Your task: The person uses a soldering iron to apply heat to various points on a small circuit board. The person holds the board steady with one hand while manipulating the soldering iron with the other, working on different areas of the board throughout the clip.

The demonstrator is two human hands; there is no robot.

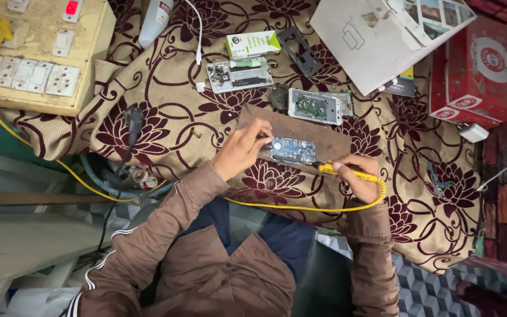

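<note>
Bare cloth lies open left of the board; opened phones crowd its far side.
</note>
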